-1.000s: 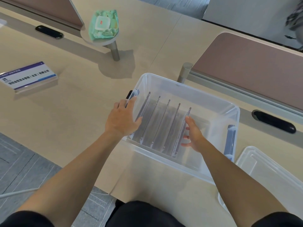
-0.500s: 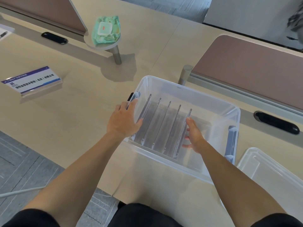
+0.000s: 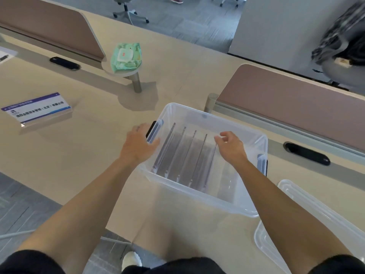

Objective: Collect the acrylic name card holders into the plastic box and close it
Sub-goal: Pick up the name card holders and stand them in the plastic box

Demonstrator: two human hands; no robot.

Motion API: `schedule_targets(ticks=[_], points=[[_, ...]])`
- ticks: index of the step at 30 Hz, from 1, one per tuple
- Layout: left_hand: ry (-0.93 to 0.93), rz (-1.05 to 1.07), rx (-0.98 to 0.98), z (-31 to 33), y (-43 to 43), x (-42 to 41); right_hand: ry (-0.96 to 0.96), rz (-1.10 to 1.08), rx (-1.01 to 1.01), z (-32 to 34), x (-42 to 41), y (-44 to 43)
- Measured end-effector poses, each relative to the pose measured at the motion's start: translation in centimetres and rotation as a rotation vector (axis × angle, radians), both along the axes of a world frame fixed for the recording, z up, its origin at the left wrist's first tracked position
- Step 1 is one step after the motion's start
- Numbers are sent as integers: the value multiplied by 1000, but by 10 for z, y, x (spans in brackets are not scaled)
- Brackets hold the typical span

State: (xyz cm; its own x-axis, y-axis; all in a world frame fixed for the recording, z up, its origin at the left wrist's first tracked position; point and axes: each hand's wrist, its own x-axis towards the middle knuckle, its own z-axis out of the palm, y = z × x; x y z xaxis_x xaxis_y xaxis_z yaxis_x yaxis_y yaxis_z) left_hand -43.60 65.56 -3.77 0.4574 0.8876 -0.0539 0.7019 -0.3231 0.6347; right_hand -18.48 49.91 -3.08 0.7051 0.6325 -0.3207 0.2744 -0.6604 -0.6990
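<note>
I see the box [image 3: 199, 196] sitting open on the desk [image 3: 79, 155] near its front edge, clear plastic, with a latch [image 3: 155, 130] on its left end and another latch [image 3: 262, 164] on its right end. Inside it five holders [image 3: 183, 155] stand on edge in a row, side by side, filling the left and middle of the box and leaving the right part bare. My left hand [image 3: 138, 145] lies against the outside of the box's left end, palm down, fingers loosely spread and resting at the left latch; it grips nothing that I can make out. My right hand [image 3: 232, 147] hovers over the box above the rightmost holder, fingers curled in a loose half-closed pinch, with nothing held between them. Whether the fingertips touch the top edge of that holder I cannot tell. One more holder [image 3: 37, 109], with a printed white and purple card in it, lies flat on the desk well to the left of the box. The lid [image 3: 316, 214] lies on the desk to the right of the box, partly past the frame's edge. A green pack of wipes [image 3: 126, 57] rests on a small round shelf [image 3: 122, 71] beyond the box.
</note>
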Motion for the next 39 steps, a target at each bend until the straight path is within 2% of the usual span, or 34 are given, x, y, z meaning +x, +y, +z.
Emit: schedule_targets(ticks=[5, 12, 19, 24, 27, 29, 32, 35, 39], points=[[-229, 116, -159, 26, 7, -48, -136, 175, 49, 60, -60, 19], [-290, 175, -261, 30, 15, -154, -237, 469, -11, 103, -175, 66], [-454, 436, -396, 0, 51, -226, -305, 800, 33, 108, -248, 144], [-500, 631, -396, -2, 83, -256, -192, 869, 63, 78, -265, 216], [-497, 771, -362, -7, 109, -271, -86, 791, 107, 50, -275, 265], [-475, 849, -338, -11, 126, -283, -112, 770, 85, 36, -282, 294], [-412, 914, -330, -20, 158, -298, -221, 785, 43, 14, -285, 336], [-268, 879, -345, -39, 198, -310, -434, 936, -3, -2, -290, 376], [-165, 883, -281, -65, 262, -326, -514, 945, -42, -19, -302, 427]])
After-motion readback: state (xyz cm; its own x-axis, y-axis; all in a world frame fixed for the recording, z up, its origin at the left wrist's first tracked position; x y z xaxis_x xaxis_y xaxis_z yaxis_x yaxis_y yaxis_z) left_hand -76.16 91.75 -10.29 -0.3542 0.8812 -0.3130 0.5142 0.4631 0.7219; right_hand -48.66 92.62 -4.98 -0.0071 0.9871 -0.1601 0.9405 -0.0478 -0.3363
